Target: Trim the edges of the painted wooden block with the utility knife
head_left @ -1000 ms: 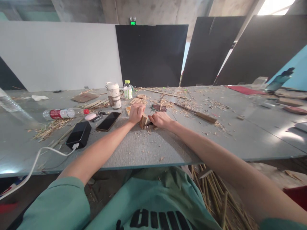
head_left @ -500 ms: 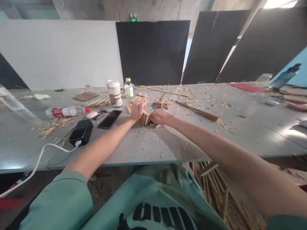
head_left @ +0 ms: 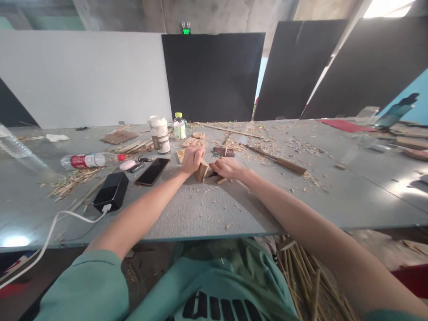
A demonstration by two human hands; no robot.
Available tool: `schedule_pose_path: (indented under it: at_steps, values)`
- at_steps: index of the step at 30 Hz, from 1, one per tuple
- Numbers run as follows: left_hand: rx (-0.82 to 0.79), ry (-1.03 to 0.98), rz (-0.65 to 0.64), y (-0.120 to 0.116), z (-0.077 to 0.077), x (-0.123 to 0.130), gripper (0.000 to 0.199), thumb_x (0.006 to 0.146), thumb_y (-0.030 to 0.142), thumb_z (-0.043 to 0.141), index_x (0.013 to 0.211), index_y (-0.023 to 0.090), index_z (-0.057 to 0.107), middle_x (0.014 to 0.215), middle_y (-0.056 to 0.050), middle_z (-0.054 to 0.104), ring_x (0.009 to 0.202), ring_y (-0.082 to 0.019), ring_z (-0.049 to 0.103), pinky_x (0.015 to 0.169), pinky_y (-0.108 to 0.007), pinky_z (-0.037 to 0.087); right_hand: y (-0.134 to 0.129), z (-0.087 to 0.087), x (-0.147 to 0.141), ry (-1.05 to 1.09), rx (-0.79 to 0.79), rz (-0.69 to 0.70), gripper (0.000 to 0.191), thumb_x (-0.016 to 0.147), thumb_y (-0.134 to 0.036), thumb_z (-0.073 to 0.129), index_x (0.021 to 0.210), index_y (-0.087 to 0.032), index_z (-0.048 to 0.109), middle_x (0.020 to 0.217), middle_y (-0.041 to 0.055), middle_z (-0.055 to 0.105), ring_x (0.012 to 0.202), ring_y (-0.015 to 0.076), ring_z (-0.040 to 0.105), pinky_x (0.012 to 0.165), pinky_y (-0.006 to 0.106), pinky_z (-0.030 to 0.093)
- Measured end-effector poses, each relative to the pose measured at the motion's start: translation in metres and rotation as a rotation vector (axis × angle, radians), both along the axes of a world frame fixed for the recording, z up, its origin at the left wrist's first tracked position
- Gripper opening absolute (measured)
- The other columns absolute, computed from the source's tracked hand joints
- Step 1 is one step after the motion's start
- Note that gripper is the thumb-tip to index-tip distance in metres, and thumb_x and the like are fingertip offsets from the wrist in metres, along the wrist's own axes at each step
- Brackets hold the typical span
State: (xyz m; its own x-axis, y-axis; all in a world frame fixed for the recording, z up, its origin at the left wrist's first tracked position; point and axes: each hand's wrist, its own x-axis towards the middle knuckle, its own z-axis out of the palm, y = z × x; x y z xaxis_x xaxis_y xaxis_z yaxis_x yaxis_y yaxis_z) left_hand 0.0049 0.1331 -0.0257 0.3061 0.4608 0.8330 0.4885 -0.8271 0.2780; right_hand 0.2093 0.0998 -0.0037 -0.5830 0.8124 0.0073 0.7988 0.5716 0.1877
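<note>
My left hand [head_left: 193,160] is closed over the top of a small wooden block [head_left: 201,170], which stands tilted on the grey table. Just to its right, my right hand [head_left: 227,168] is wrapped round a knife [head_left: 212,174]; its dark blade points left at the block's side. A narrow gap shows between blade and block. Most of the knife's handle is hidden by my fingers. Wood shavings lie scattered round both hands, and a dark reddish-brown piece [head_left: 223,152] lies just beyond my right hand.
Left of my hands are a phone [head_left: 153,171], a black power bank [head_left: 111,191] with a white cable, and a red-capped bottle [head_left: 93,160] on its side. A paper cup [head_left: 159,135] and a green-capped bottle [head_left: 179,126] stand behind. A wooden-handled tool [head_left: 290,166] lies to the right.
My right hand has drawn slightly right, away from the block, so more of the blade shows. My left hand keeps its hold on the block. The view has tilted up a little.
</note>
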Motion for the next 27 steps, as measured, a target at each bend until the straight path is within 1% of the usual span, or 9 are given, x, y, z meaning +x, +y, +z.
schedule_pose_path:
  at_steps: [2,5,6,9,11,16,20,24,27]
  values:
    - [-0.009,-0.004,0.012,-0.002,0.0,0.0,0.042,0.105,0.034,0.029,0.064,0.027,0.029,0.056,-0.003,0.044,0.058,-0.024,0.047,0.072,-0.042,0.044,-0.004,-0.001,-0.002,0.037,0.031,-0.024,0.037,0.109,-0.046,0.053,0.111,-0.015,0.073,0.105,0.0088,0.076,0.095,0.021,0.073,0.085,0.038,0.058]
    - [-0.022,-0.014,0.03,-0.002,0.0,-0.001,0.042,0.104,0.035,0.03,0.063,0.026,0.028,0.057,-0.004,0.044,0.059,-0.024,0.048,0.071,-0.042,0.043,-0.009,-0.003,-0.008,0.079,0.071,-0.06,0.054,0.114,-0.04,0.032,0.099,-0.012,0.076,0.099,0.0157,0.078,0.097,0.0249,0.073,0.08,0.035,0.052]
    - [-0.025,-0.017,0.034,-0.001,0.0,-0.001,0.043,0.104,0.035,0.03,0.063,0.026,0.028,0.058,-0.004,0.044,0.058,-0.024,0.047,0.07,-0.042,0.042,-0.01,-0.003,-0.01,0.083,0.077,-0.072,0.054,0.114,-0.041,0.033,0.099,-0.013,0.076,0.1,0.0156,0.077,0.096,0.0245,0.073,0.08,0.035,0.052]
    - [-0.026,-0.026,0.036,0.002,-0.002,-0.001,0.043,0.104,0.038,0.03,0.062,0.027,0.029,0.057,-0.004,0.043,0.057,-0.024,0.044,0.069,-0.042,0.039,-0.011,-0.004,-0.016,0.064,0.068,-0.092,0.041,0.108,-0.05,0.052,0.104,-0.015,0.073,0.104,0.0086,0.076,0.095,0.0203,0.072,0.088,0.04,0.056]
    - [-0.026,-0.028,0.034,0.005,-0.003,-0.001,0.044,0.104,0.041,0.029,0.062,0.027,0.03,0.057,-0.004,0.043,0.057,-0.024,0.044,0.07,-0.042,0.039,-0.011,-0.004,-0.019,0.044,0.049,-0.092,0.037,0.105,-0.052,0.06,0.107,-0.016,0.072,0.106,0.0064,0.075,0.096,0.0198,0.071,0.092,0.043,0.057]
    - [-0.026,-0.04,0.021,0.006,-0.004,-0.002,0.044,0.105,0.04,0.028,0.063,0.027,0.032,0.057,-0.003,0.043,0.058,-0.024,0.042,0.072,-0.042,0.039,-0.006,-0.001,-0.016,0.024,0.023,-0.063,0.033,0.104,-0.047,0.063,0.112,-0.016,0.071,0.111,0.0072,0.074,0.101,0.0207,0.071,0.094,0.044,0.058]
    - [-0.025,-0.038,-0.018,0.002,-0.001,-0.001,0.041,0.103,0.033,0.033,0.063,0.026,0.032,0.057,-0.003,0.044,0.058,-0.023,0.043,0.073,-0.043,0.04,-0.004,0.0,-0.006,0.06,0.03,-0.056,0.035,0.106,-0.048,0.06,0.109,-0.016,0.071,0.103,0.0052,0.074,0.091,0.0185,0.071,0.088,0.04,0.058]
    - [-0.052,-0.06,-0.033,0.0,0.0,0.0,0.043,0.103,0.029,0.036,0.061,0.025,0.033,0.056,-0.002,0.044,0.058,-0.021,0.043,0.077,-0.043,0.043,-0.006,-0.004,-0.004,0.13,0.06,-0.063,0.052,0.113,-0.042,0.033,0.098,-0.016,0.075,0.095,0.0099,0.077,0.086,0.0204,0.07,0.076,0.032,0.046]
    - [-0.088,-0.125,-0.028,-0.001,0.0,-0.001,0.047,0.105,0.029,0.036,0.059,0.025,0.036,0.056,-0.001,0.045,0.059,-0.02,0.045,0.076,-0.041,0.044,-0.006,-0.008,-0.008,0.182,0.077,-0.074,0.062,0.113,-0.043,0.026,0.095,-0.016,0.078,0.094,0.0136,0.078,0.084,0.0216,0.069,0.07,0.032,0.036]
